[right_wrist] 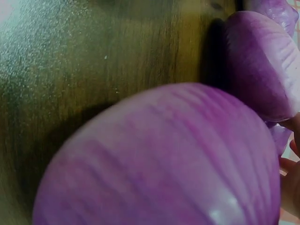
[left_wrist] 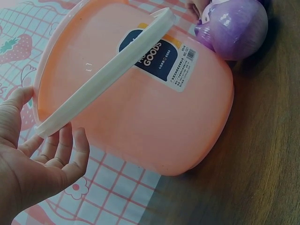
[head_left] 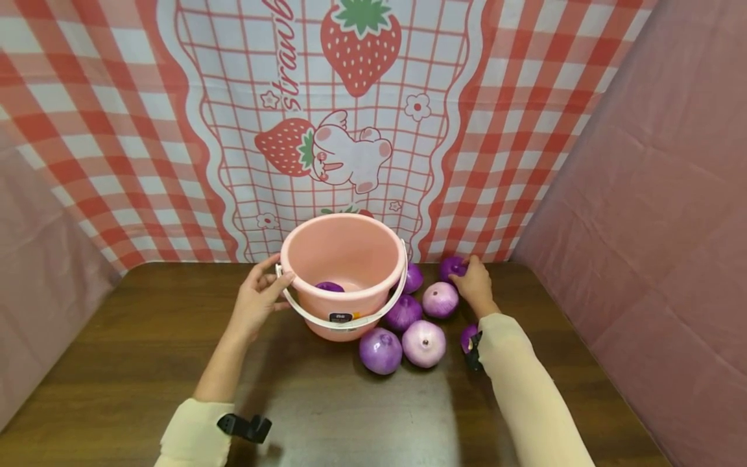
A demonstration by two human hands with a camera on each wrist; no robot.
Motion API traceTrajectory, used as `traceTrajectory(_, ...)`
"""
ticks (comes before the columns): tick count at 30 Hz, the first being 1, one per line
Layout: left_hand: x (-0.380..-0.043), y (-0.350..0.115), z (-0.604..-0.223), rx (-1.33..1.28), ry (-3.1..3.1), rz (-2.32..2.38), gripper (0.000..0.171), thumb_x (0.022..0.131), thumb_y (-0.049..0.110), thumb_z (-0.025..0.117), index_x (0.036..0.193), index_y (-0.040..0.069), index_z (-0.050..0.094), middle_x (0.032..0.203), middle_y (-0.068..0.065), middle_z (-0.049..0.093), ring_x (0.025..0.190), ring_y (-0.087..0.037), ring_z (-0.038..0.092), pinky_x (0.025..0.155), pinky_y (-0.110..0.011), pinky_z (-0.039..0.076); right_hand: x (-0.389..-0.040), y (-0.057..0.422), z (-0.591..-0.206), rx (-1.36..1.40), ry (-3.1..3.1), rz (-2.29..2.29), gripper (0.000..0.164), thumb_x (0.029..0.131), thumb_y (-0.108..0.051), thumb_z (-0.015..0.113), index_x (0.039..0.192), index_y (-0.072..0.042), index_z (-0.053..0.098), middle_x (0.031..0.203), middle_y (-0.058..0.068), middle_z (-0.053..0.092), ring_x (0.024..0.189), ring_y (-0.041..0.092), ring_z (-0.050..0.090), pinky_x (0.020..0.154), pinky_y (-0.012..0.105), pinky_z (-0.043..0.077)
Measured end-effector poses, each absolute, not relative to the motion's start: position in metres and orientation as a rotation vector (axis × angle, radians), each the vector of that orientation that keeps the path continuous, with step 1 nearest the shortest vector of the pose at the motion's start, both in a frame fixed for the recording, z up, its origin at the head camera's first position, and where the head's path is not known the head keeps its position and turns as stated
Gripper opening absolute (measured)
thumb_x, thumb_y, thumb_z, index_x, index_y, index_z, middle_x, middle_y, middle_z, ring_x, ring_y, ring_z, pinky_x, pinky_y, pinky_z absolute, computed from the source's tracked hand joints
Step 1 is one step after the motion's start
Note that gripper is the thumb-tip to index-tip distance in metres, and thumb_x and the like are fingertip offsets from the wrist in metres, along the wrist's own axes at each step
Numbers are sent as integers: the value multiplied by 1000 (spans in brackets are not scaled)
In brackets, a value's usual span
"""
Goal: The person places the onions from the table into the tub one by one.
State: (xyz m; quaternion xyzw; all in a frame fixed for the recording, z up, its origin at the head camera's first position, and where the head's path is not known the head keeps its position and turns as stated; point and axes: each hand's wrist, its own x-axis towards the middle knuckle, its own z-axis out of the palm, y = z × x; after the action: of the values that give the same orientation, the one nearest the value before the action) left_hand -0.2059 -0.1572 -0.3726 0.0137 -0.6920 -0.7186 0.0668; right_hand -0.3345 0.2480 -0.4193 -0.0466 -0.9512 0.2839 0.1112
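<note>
A pink bucket (head_left: pixel 350 259) with a white handle (head_left: pixel 373 319) stands at the back of the table. My left hand (head_left: pixel 259 295) holds its left rim, thumb at the rim and fingers under the handle's end, as the left wrist view shows. Inside the bucket lies a purple onion (head_left: pixel 330 286). At the back right, my right hand (head_left: pixel 475 285) grips a dark purple onion (head_left: pixel 452 268), fingers curved over its right side. A paler onion (head_left: pixel 440 299) sits just in front of it. In the right wrist view, only part of the right hand (right_wrist: pixel 291 183) shows at the edge.
Several onions cluster right of the bucket, among them a whitish onion (head_left: pixel 424 344) and a lilac onion (head_left: pixel 380 351). Another purple onion (head_left: pixel 469 338) is partly hidden by the right forearm. A checked strawberry cloth (head_left: pixel 350 149) hangs behind the wooden table (head_left: pixel 327 415).
</note>
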Motion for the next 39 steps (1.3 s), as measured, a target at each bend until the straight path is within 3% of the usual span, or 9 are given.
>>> traceTrajectory(4,-206,-156,-373,39,-2093,-2166,53,93,18,59,141,11,38,84,13,56,71,-1,58,66,-25,59,-334,252,-419,-109,-2809,821,58,83,-20,67,130,7,44,126,33,49,119,46,46,101,56,40)
traceTrajectory(13,-207,-154,-373,48,-2104,-2156,53,93,18,60,141,12,39,85,12,56,71,-1,59,67,-27,60,-330,256,-424,-160,-2799,883,67,82,-24,69,133,7,40,128,35,47,121,48,44,104,55,38)
traceTrajectory(22,-207,-153,-374,47,-2106,-2159,53,92,18,60,141,12,38,85,12,56,71,-2,58,67,-28,60,-328,264,-426,-216,-2767,953,65,81,-24,71,131,6,42,127,34,48,121,47,44,106,53,37)
traceTrajectory(31,-205,-156,-373,61,-2119,-2151,53,92,20,60,141,12,38,86,11,56,70,-3,59,68,-30,60,-323,275,-405,-304,-2733,1069,68,83,-29,69,135,4,40,136,29,44,128,43,39,111,50,32)
traceTrajectory(39,-206,-157,-373,48,-2106,-2155,53,93,19,59,141,11,38,86,10,56,72,-4,60,66,-26,59,-320,280,-392,-300,-2671,1155,68,83,-29,69,135,4,40,134,28,47,126,40,42,111,47,34)
